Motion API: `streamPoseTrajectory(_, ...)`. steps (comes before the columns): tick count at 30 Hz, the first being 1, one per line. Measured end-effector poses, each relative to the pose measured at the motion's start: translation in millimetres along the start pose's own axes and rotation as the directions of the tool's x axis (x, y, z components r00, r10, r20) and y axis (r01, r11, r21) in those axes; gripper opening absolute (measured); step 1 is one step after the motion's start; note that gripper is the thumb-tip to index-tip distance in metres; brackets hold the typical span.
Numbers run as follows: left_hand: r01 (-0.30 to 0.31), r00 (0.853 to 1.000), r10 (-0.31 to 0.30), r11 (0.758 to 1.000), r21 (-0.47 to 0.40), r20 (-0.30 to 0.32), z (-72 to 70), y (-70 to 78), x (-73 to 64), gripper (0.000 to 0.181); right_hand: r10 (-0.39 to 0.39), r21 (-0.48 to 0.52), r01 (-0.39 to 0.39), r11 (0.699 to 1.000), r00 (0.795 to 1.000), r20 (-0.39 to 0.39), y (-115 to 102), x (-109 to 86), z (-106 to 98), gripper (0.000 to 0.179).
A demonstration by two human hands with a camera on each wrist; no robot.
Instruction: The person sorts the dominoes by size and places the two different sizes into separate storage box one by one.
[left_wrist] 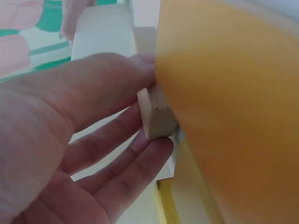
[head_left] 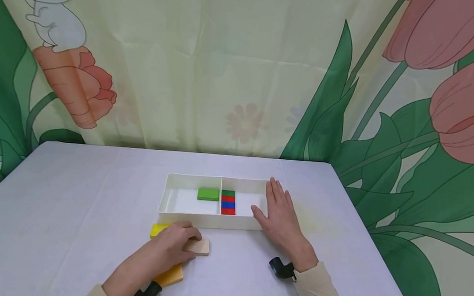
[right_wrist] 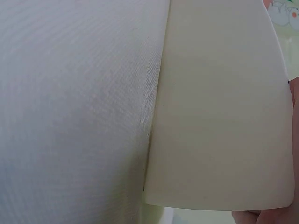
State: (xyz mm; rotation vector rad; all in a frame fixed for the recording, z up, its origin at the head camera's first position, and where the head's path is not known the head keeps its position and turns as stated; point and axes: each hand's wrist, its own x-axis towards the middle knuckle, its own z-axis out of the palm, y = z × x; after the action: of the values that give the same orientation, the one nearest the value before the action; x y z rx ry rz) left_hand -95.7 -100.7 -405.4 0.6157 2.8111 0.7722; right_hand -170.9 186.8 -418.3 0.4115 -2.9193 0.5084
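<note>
Two-compartment tray (head_left: 207,221) mid-table (head_left: 70,228), curtain (head_left: 242,75) behind, loose blocks in front of its left half.
Left compartment: single block (head_left: 208,194) just left of divider (head_left: 221,183); right compartment: row of blocks (head_left: 228,202) along divider's right side, running front to back. Right hand (head_left: 282,220) at tray's right end. Before tray: far loose block (head_left: 158,229) near left front corner, held block (head_left: 202,247) in left hand (head_left: 172,244) to its right, near loose block (head_left: 171,276) closest to person.
</note>
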Motion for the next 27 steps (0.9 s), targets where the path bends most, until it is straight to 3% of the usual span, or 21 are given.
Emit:
streamPoseTrajectory(14, -0.022, 0.999, 0.020, 0.998, -0.066, -0.027, -17.3, 3.8, -2.3, 0.026, 0.017, 0.009, -0.017, 1.000, 1.000, 0.003, -2.8, -1.9, -2.5, 0.087)
streamPoseTrajectory(27, -0.179, 0.981, 0.177, 0.983, -0.026, -0.079, -37.8, 6.5, 1.8, 0.023, 0.015, 0.025, -0.015, 1.000, 1.000, 0.008, -1.3, -1.8, -1.6, 0.086)
